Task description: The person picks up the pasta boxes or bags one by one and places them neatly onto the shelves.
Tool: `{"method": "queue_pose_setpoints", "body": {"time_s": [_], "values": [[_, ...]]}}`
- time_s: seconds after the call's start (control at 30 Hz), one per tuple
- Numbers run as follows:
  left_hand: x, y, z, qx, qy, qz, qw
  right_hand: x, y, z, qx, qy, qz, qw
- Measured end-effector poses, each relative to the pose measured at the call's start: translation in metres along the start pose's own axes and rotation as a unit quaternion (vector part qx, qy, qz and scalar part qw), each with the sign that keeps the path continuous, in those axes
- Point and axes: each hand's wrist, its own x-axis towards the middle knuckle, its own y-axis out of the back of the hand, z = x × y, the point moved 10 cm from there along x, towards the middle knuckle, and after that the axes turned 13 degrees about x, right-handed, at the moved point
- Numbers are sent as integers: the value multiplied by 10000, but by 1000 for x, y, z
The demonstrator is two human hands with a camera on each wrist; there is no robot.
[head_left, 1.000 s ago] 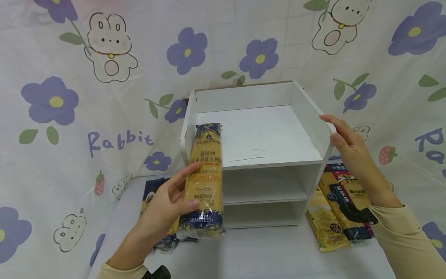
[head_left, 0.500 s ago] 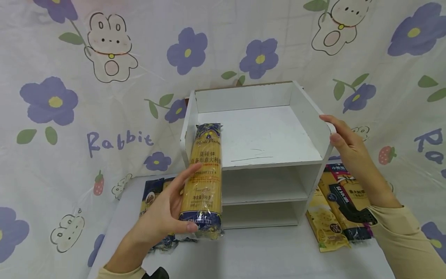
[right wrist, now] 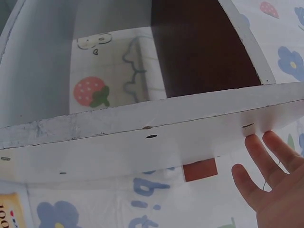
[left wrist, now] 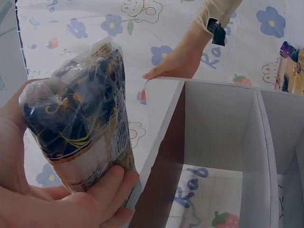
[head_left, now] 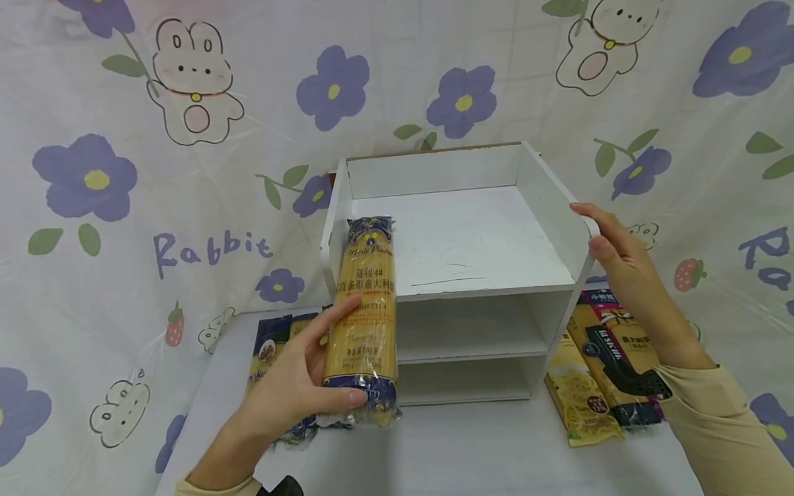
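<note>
My left hand [head_left: 291,386] holds a clear-wrapped packet of spaghetti [head_left: 366,310] with blue ends, its thumb across the lower front. The packet tilts up against the left front of a white shelf unit [head_left: 484,289], its upper end over the top tier. Seen from the left wrist, the packet's crinkled blue end [left wrist: 80,104] faces the camera, with fingers curled under it. My right hand [head_left: 626,265] grips the front corner of the unit's right side panel. In the right wrist view, fingertips [right wrist: 251,140] touch that panel's outer face.
More pasta packets [head_left: 269,344] lie on the white table [head_left: 459,448] left of the unit, partly behind my left hand. Several other pasta bags [head_left: 586,393] lie to its right. Behind hangs a flower-and-rabbit cloth [head_left: 397,89].
My left thumb has slid down and right across the packet's lower end, and the packet shifts only slightly. The right hand stays in place on the shelf unit.
</note>
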Motion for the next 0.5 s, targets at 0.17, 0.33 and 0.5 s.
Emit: {"method": "queue_pose_setpoints", "body": {"time_s": [0.17, 0.33, 0.5], "values": [[1, 9, 0, 313, 113, 482, 9983, 1, 0, 1, 2, 0, 19, 10000], [1, 21, -3, 908, 379, 1021, 9899, 1, 1, 2, 13, 0, 17, 10000], [2, 27, -3, 1198, 436, 1225, 9842, 1, 0, 3, 15, -72, -14, 10000]]}}
